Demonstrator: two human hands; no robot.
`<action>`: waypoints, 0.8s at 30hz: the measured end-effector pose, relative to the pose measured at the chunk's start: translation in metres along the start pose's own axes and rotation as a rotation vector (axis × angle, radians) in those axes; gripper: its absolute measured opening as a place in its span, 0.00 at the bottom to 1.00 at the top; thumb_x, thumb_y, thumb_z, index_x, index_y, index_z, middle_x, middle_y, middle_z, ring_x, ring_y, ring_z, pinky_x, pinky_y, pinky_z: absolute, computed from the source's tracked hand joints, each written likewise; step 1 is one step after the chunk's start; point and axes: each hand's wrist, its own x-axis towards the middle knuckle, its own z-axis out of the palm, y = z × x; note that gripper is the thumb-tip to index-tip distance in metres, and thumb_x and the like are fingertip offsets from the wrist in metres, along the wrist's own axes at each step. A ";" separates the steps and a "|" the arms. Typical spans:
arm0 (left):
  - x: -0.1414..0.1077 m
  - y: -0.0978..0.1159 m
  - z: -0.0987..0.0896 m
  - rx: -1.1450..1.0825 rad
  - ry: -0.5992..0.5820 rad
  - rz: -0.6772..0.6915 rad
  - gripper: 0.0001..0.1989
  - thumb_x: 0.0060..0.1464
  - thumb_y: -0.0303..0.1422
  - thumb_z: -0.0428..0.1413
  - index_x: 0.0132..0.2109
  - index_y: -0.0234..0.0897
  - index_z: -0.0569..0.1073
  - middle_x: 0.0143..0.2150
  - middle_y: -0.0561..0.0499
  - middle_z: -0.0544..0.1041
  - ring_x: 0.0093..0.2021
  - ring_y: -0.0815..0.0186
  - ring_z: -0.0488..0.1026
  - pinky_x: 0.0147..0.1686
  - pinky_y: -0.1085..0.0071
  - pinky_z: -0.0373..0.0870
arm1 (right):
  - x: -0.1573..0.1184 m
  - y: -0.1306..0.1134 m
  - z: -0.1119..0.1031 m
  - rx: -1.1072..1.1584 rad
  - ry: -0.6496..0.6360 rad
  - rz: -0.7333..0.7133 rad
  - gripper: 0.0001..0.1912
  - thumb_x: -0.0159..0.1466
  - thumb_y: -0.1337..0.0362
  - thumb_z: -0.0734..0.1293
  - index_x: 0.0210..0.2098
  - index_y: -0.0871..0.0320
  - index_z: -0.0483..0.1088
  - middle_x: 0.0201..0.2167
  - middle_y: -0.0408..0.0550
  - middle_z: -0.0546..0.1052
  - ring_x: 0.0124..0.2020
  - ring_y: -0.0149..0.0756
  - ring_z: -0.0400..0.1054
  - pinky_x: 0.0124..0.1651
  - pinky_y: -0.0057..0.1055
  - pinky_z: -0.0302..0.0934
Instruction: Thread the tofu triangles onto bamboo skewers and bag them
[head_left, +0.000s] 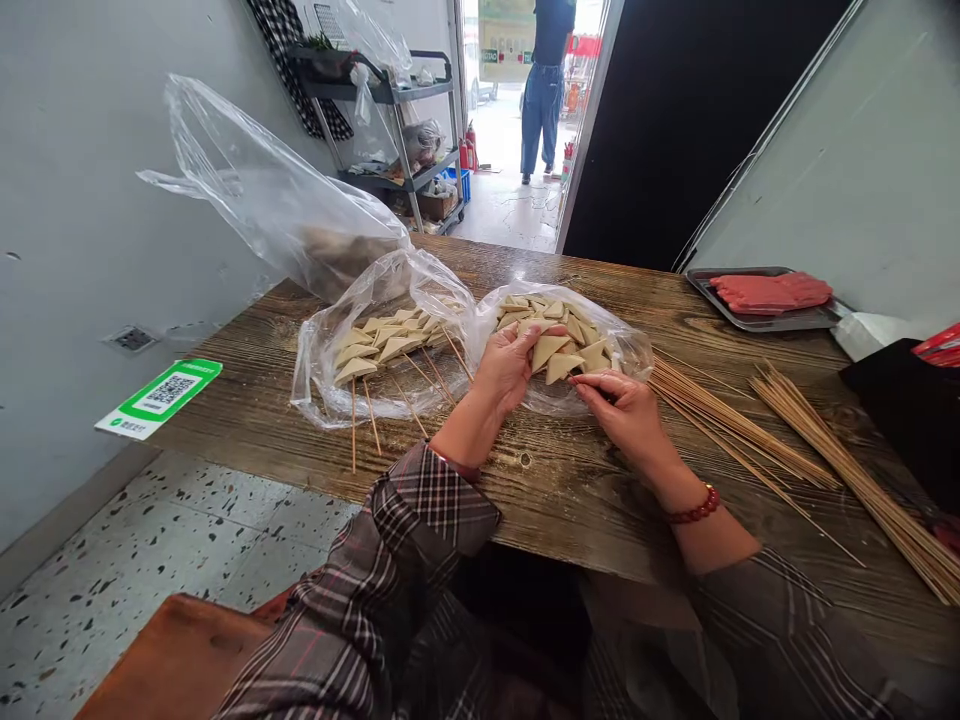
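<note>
Over a clear plastic bag (634, 352) of pale triangular tofu-like pieces (577, 325), my left hand (510, 362) is closed around one such triangular piece (546, 350), thumb on top. My right hand (621, 402) pinches thumb and forefinger together at the lower corner of a triangle; what is between the fingertips is too small to make out. To the left, a second clear bag (307, 375) bears skewered triangular pieces (397, 340), their thin wooden sticks (373, 415) pointing toward me. Loose bamboo skewers (735, 420) lie right of my right hand.
Another skewer bundle (847, 460) lies at the right, near a black tray (757, 322) holding pinkish-red slabs (772, 292). A large clear bag (277, 180) stands at the back left. A QR-code card (161, 398) is at the left edge. Beyond are a cart (405, 95) and a person (544, 95) in the doorway.
</note>
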 end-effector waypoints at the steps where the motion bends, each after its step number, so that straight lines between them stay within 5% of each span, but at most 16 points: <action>1: 0.000 0.001 0.000 -0.006 0.009 -0.002 0.08 0.59 0.30 0.58 0.37 0.30 0.80 0.37 0.43 0.83 0.37 0.63 0.81 0.45 0.65 0.77 | 0.000 0.000 -0.001 0.000 -0.003 0.005 0.11 0.62 0.57 0.67 0.35 0.53 0.81 0.35 0.49 0.83 0.37 0.41 0.75 0.44 0.40 0.68; 11: 0.004 -0.003 -0.005 -0.037 -0.039 0.025 0.10 0.61 0.31 0.56 0.35 0.30 0.79 0.35 0.43 0.82 0.36 0.64 0.80 0.43 0.68 0.75 | 0.000 0.007 -0.006 -0.070 -0.049 -0.056 0.12 0.64 0.57 0.67 0.36 0.55 0.81 0.36 0.49 0.83 0.37 0.40 0.76 0.44 0.38 0.68; 16: 0.006 -0.002 -0.007 -0.155 0.001 -0.073 0.16 0.63 0.42 0.53 0.40 0.32 0.76 0.34 0.44 0.82 0.31 0.65 0.79 0.37 0.69 0.75 | -0.001 0.012 -0.017 -0.261 0.022 -0.146 0.13 0.65 0.55 0.66 0.36 0.53 0.80 0.35 0.49 0.82 0.36 0.40 0.75 0.42 0.38 0.67; 24: 0.011 -0.011 -0.010 -0.191 -0.038 -0.142 0.19 0.63 0.49 0.49 0.44 0.35 0.70 0.36 0.45 0.80 0.31 0.63 0.80 0.32 0.70 0.72 | -0.005 0.003 -0.020 0.010 0.104 0.107 0.19 0.62 0.49 0.67 0.39 0.58 0.79 0.25 0.45 0.75 0.23 0.31 0.65 0.25 0.29 0.60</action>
